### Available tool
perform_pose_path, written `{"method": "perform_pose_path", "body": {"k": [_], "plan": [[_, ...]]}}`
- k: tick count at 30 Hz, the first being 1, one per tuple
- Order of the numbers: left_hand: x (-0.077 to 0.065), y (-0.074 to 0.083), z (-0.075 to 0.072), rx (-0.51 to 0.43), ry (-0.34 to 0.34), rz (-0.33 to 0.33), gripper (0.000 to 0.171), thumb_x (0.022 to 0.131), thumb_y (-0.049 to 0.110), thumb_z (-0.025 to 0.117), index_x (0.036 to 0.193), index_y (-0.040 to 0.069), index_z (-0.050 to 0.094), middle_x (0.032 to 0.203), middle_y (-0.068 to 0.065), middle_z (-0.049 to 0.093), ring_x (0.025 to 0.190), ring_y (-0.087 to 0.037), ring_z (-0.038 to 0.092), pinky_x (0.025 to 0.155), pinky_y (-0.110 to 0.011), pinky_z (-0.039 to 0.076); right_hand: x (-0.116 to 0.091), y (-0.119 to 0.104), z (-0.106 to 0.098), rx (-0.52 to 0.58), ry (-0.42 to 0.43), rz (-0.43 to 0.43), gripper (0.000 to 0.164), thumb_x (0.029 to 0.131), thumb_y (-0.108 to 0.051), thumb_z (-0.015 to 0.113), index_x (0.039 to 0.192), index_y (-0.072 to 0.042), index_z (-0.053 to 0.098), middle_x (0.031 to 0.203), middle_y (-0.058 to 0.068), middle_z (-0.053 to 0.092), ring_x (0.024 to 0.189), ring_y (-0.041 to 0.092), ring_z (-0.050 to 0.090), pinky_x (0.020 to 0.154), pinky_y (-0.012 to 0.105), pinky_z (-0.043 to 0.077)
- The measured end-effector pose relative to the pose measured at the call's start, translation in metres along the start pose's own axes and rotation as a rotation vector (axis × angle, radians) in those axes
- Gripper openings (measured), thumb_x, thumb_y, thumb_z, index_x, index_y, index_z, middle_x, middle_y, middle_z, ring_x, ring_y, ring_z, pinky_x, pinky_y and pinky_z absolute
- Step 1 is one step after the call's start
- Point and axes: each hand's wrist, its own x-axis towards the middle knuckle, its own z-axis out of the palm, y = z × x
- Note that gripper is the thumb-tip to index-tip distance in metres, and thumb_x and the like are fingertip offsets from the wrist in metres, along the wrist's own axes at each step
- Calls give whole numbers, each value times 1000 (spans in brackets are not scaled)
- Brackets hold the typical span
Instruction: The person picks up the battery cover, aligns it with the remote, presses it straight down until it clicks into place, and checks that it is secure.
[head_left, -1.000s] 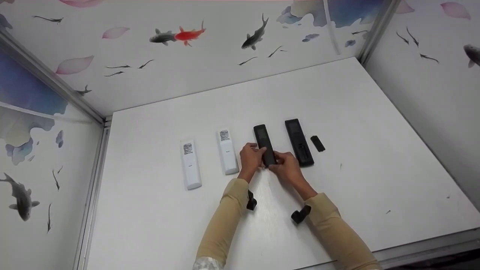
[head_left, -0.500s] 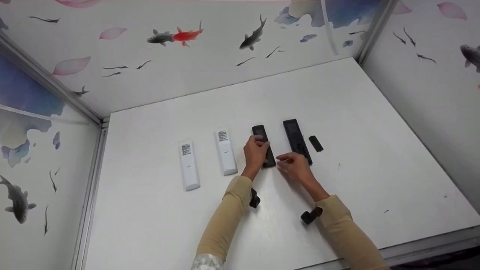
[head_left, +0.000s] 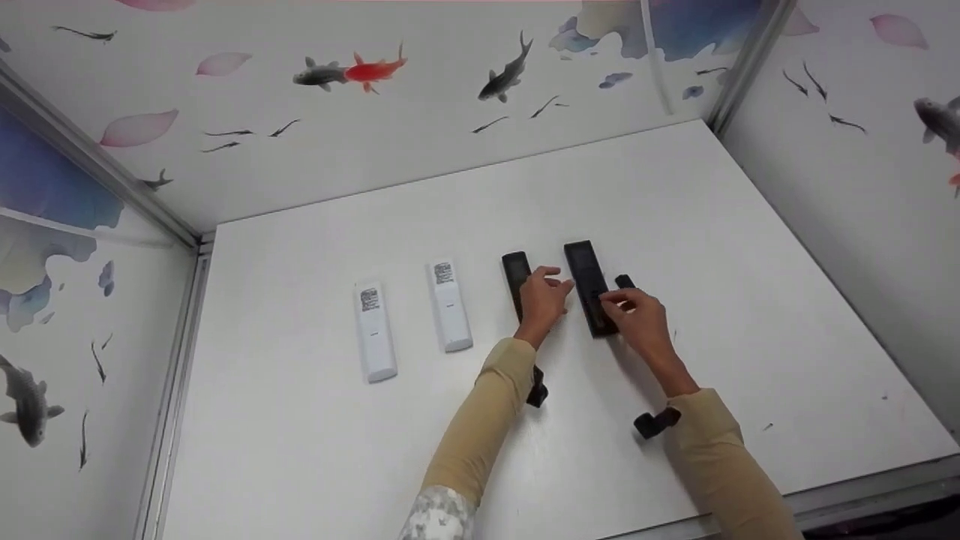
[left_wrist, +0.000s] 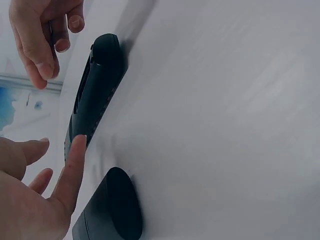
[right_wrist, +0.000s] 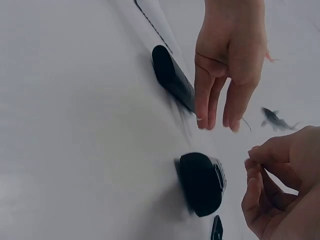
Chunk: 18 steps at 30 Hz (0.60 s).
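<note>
My left hand [head_left: 546, 300] hovers with spread, lightly bent fingers between two black remote controls, partly covering the left one [head_left: 514, 274]. In the left wrist view, a fingertip [left_wrist: 80, 141] overlaps the right black remote [left_wrist: 97, 82]; whether it touches cannot be told. Over the lower end of that right remote [head_left: 583, 262] is my right hand [head_left: 641, 319]. Its thumb and forefinger [right_wrist: 267, 150] come together in the right wrist view, with nothing visible between them. An open slot shows in the right remote's face. The small black battery cover [head_left: 624, 282] is partly hidden behind my right hand.
Two white remote controls [head_left: 375, 337] [head_left: 450, 307] lie left of the black ones, each with a printed code on its upper part. The white table [head_left: 300, 450] is bounded by a back wall [head_left: 420, 135] and side walls with painted fish.
Both hands have left the left black remote and moved right. It lies where it was, and my right hand is now over the right black remote.
</note>
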Motion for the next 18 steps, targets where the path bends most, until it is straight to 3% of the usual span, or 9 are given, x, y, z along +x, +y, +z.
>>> {"method": "perform_pose_path", "body": {"k": [6, 14, 18], "plan": [[3, 1, 16, 148, 4, 3, 36, 92, 20, 74, 122, 1, 66, 112, -17, 72, 100, -26, 69, 84, -35, 55, 12, 21, -9, 1, 144, -1, 18, 93, -5, 65, 107, 0, 75, 107, 20, 64, 93, 24, 57, 75, 18, 41], [3, 11, 34, 316, 3, -1, 48, 92, 28, 74, 125, -4, 63, 116, -18, 69, 106, -27, 67, 89, -37, 55, 25, 37, -11, -49, 177, 28, 29, 93, -5, 64, 119, 6, 68, 120, 29, 58, 104, 40, 53, 88, 43, 42], [2, 15, 40, 378, 0, -32, 50, 92, 34, 73, 124, -3, 61, 113, -18, 64, 101, -26, 65, 85, -36, 54, 24, 44, -10, -73, 153, 51, 32, 95, -9, 63, 124, 5, 65, 125, 29, 54, 116, 43, 48, 97, 50, 41]]}}
